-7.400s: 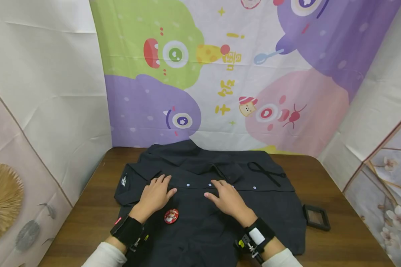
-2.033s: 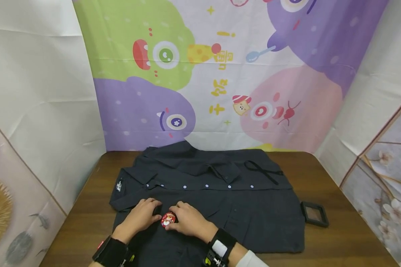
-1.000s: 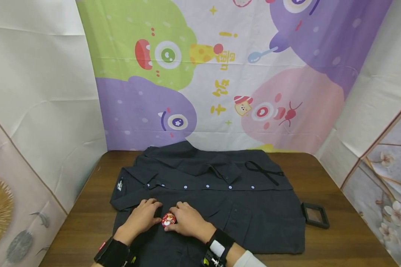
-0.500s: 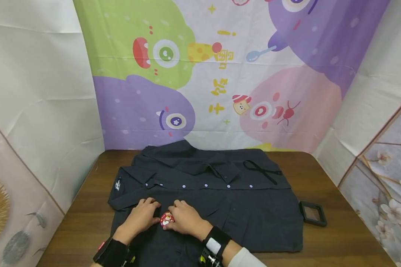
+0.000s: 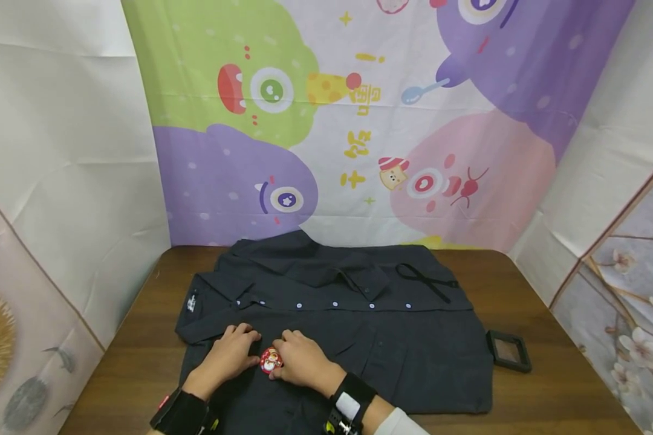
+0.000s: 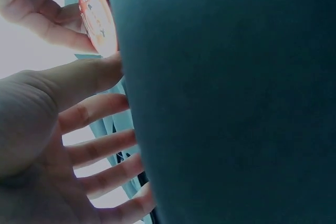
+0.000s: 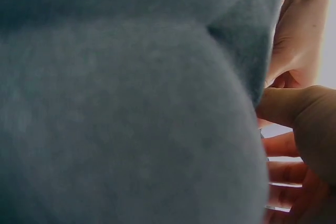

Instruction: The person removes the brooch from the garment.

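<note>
A dark button-up shirt (image 5: 435,356) lies spread on the table. On its left part is a round red pin badge (image 5: 271,360) with a cartoon figure. My right hand (image 5: 305,360) holds the badge's right side between thumb and fingers; in the left wrist view the badge (image 6: 98,22) stands slightly on edge in that grip. My left hand (image 5: 228,355) rests on the shirt just left of the badge, its thumb close to the badge's rim. In the left wrist view my left hand's fingers are spread and touch the cloth. The right wrist view shows mostly dark cloth (image 7: 131,119).
A small black square frame (image 5: 508,351) lies beside the shirt's right edge on the wooden table (image 5: 555,386). A thin black cord (image 5: 427,279) lies looped on the shirt. A cartoon curtain (image 5: 239,163) hangs behind the table.
Over the longer span, both hands have come down from the button row to the badge, and the right hand has taken hold of it. In the last two seconds the hands barely move.
</note>
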Available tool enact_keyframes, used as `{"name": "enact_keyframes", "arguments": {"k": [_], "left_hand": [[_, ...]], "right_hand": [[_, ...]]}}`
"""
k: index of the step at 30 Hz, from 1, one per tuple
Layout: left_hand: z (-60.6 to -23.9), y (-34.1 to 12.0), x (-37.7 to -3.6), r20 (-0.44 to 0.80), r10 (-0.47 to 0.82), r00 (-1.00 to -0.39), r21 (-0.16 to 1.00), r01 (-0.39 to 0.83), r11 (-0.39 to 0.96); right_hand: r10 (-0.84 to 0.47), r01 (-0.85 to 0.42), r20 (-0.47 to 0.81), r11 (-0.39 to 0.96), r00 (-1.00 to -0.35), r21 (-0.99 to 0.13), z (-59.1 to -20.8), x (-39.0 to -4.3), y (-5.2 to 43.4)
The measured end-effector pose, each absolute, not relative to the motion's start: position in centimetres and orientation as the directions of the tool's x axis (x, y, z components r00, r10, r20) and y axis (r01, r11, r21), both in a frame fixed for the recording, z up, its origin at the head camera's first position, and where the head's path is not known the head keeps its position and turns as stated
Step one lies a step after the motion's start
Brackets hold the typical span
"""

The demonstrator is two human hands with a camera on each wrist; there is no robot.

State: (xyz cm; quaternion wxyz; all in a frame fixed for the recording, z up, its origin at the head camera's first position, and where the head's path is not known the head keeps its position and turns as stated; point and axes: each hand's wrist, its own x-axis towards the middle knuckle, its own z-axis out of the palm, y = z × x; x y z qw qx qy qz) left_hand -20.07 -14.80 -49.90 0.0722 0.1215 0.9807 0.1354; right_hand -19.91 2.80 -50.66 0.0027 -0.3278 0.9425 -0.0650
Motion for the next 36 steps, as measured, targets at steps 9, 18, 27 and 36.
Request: {"name": "enact_keyframes", "arguments": {"k": [9, 18, 27, 36], "left_hand": [[-50.1, -14.9, -19.9, -0.073, 0.277, -0.958, 0.271, 0.248, 0.930], [-50.2, -15.2, -19.9, -0.033, 0.335, -0.941, 0.297, 0.311, 0.903], [-49.4, -15.0, -20.0, -0.103, 0.329, -0.939, 0.319, 0.283, 0.905], [-49.4, -15.1, -20.0, -0.151, 0.327, -0.933, 0.330, 0.264, 0.906]], "right_hand": [[-0.603, -0.606, 0.064, 0.786, -0.795, -0.123, -50.9, -19.8, 2.8], [-0.605, -0.612, 0.092, 0.782, -0.791, -0.117, -51.0, -19.5, 2.6], [-0.613, -0.622, 0.106, 0.773, -0.783, -0.128, -50.9, -19.8, 2.7], [-0.613, -0.621, 0.102, 0.776, -0.784, -0.109, -51.0, -19.9, 2.5]]}}
